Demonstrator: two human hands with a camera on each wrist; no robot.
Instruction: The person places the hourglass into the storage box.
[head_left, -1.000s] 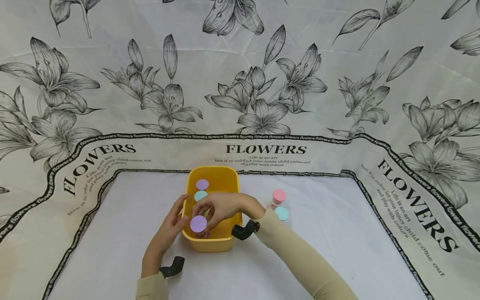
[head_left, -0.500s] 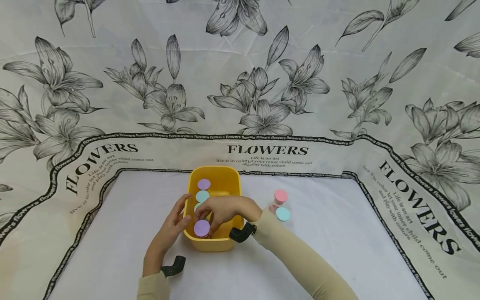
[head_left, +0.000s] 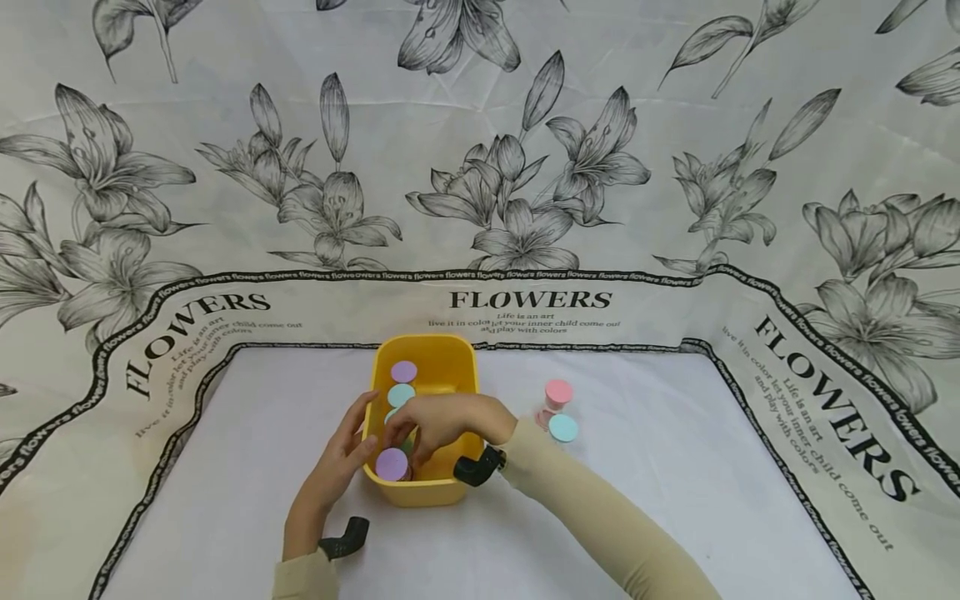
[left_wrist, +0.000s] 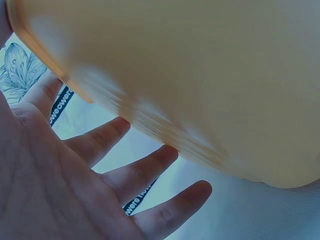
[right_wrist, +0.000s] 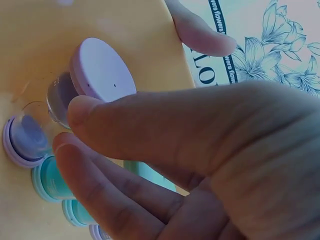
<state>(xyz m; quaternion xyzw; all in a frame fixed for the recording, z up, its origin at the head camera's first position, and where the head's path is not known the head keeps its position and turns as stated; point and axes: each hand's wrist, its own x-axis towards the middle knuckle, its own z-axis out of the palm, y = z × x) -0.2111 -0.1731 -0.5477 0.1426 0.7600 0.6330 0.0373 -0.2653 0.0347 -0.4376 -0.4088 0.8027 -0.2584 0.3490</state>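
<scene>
A yellow tub stands on the white cloth. Beside its left wall is my left hand, with straight fingers against the outside and the thumb at the rim. My right hand reaches down inside the tub. Its thumb tip is right at a small clear jar with a purple lid, in the near left corner; thumb and forefinger are spread with a gap between them. Behind the hand, another purple-lidded jar and a teal-lidded jar line the left wall. The right hand partly covers further jars.
Right of the tub, a pink-lidded jar and a teal-lidded jar stand on the cloth, close together. A flower-printed curtain rises behind and at both sides. Black wrist mounts stick out from both wrists.
The near purple-lidded jar has moved lower, into the tub's near left corner. My right fingers have come away from round it, baring something green between them. The left hand stays at the tub.
</scene>
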